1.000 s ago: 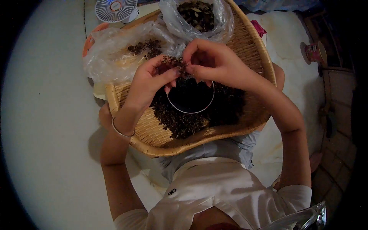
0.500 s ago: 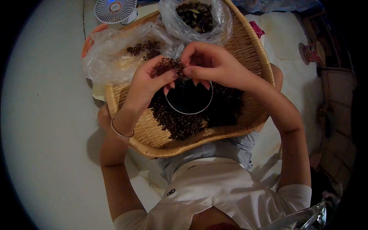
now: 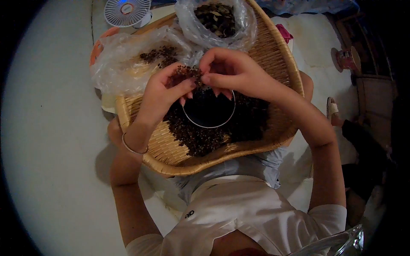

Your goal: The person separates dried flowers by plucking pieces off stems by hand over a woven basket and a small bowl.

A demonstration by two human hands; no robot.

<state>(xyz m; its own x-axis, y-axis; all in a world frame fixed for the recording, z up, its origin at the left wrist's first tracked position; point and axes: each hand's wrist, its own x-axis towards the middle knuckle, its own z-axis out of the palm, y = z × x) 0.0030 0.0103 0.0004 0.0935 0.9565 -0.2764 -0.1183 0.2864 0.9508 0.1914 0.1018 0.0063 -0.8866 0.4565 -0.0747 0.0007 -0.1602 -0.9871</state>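
A woven basket (image 3: 171, 160) rests across my lap, with a heap of dark dried clusters (image 3: 194, 136) spread in it. Within the heap is a dark round bowl (image 3: 209, 111) with a thin pale rim. Over this bowl, my left hand (image 3: 164, 89) is closed on a small dark cluster (image 3: 188, 73). My right hand (image 3: 228, 70) pinches the right side of the same cluster, thumb and forefinger together. Behind my hands, a clear plastic bag (image 3: 119, 70) has more dark clusters on it. Another clear bag (image 3: 247, 32) holds dark, leafy pieces.
A small white fan (image 3: 127, 12) stands at the back left, near an orange rim (image 3: 96, 49). At the right are a reddish cup (image 3: 348, 59) and another person's foot in a sandal (image 3: 332, 109), with a dark-clothed leg. Something pink (image 3: 284, 33) lies beyond the basket.
Another person's sandalled foot and dark-clothed leg have come into view at the right. My hands stay on the cluster over the bowl, with only slight movement; the whole view has shifted a little.
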